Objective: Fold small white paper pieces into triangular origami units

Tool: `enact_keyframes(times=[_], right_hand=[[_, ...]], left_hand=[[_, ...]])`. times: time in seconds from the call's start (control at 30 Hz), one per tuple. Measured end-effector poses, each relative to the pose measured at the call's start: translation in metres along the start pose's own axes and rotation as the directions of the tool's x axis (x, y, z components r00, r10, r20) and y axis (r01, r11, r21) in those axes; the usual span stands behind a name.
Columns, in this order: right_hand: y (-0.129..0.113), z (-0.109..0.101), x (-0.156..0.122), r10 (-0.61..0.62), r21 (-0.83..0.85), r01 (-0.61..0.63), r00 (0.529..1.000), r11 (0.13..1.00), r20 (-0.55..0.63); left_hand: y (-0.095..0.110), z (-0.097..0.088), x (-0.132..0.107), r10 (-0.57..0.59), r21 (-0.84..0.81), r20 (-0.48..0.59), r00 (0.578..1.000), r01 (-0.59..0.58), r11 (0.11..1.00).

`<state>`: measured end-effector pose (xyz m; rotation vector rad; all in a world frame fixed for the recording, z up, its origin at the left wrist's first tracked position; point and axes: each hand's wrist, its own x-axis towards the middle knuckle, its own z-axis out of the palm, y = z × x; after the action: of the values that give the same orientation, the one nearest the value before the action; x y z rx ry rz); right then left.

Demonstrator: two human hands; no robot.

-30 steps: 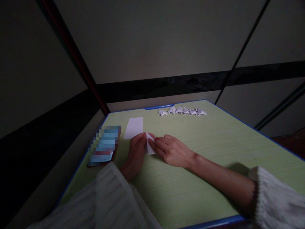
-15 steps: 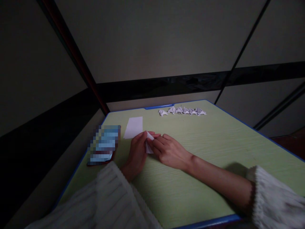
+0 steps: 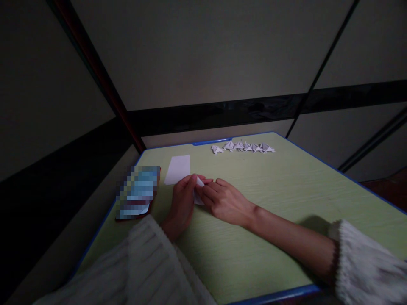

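Observation:
A small white folded paper [image 3: 199,183] lies on the green table [image 3: 286,203] between my two hands. My left hand [image 3: 182,203] pinches its left side with the fingers curled over it. My right hand [image 3: 224,200] presses on its right side, fingers bent together. Most of the paper is hidden under the fingers. A flat white paper sheet [image 3: 177,170] lies just beyond my left hand.
A row of several small white folded paper pieces [image 3: 243,147] sits at the table's far edge. A phone-like object with a blurred face [image 3: 138,192] lies at the left edge. The table has a blue rim [image 3: 273,294]. Dark walls stand behind.
Both hands have closed further over the folded paper, pressing it flatter; less of it shows now. The hands have stayed in the same spot.

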<state>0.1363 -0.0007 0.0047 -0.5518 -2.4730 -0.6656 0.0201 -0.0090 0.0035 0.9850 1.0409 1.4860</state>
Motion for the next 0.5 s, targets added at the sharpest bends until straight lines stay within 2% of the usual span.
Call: enact_keyframes(times=[0.5], right_hand=[[-0.0018,-0.0007,0.0005,0.003,0.05,-0.001,0.999,0.999,-0.04]], left_hand=[[0.003,0.0005,-0.0011,0.106,0.208,0.004,0.994,-0.104,0.973]])
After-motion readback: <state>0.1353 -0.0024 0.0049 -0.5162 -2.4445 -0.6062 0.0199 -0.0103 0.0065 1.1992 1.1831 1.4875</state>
